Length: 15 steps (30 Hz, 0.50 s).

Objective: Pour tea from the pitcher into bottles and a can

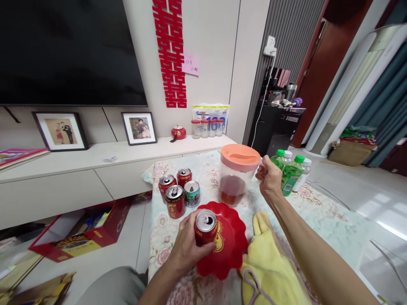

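My left hand [187, 241] is wrapped round an opened red drink can [206, 226], held over the left part of a red scalloped plate [233, 254]. Behind the plate stands a clear plastic pitcher [233, 184] with an orange lid [241, 156] and brown-red liquid in its lower part. My right hand [269, 176] is closed at the pitcher's right side, where its handle is; the fingers mostly cover it. Left of the pitcher several opened cans stand together, among them a red can [175, 202] and a green one [192, 193].
A yellow cloth [270, 262] lies right of the plate on the flowered tablecloth [162, 237]. Green-capped bottles [291, 176] and white-capped ones stand beyond my right hand. Lidded glass jars [204, 129] and picture frames [139, 128] line the cabinet behind. An open red box [95, 231] sits on the floor.
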### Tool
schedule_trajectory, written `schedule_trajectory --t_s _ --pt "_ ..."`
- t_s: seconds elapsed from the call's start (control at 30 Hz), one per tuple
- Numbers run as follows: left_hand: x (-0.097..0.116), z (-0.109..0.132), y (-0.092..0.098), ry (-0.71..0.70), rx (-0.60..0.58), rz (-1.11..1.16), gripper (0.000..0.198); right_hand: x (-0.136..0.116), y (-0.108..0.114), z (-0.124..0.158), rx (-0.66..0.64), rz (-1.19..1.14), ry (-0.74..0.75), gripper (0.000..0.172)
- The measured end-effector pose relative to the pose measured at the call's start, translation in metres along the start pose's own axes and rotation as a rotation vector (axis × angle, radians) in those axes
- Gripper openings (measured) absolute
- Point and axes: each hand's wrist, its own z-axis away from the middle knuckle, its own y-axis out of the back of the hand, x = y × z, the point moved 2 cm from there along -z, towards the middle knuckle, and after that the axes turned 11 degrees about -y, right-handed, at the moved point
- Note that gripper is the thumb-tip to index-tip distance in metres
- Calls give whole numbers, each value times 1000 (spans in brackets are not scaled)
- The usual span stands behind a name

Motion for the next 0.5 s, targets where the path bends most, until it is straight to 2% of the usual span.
schedule_trajectory --t_s 0.13,0.37,0.5 --pt "-1 0 -1 -19 22 -22 73 7 -1 -7 -2 46 16 27" --pt "-6 2 -2 -48 54 -18 73 42 8 -5 17 161 -8 27" --pt "-5 3 0 -17 39 3 75 41 13 -7 -54 307 -54 31"
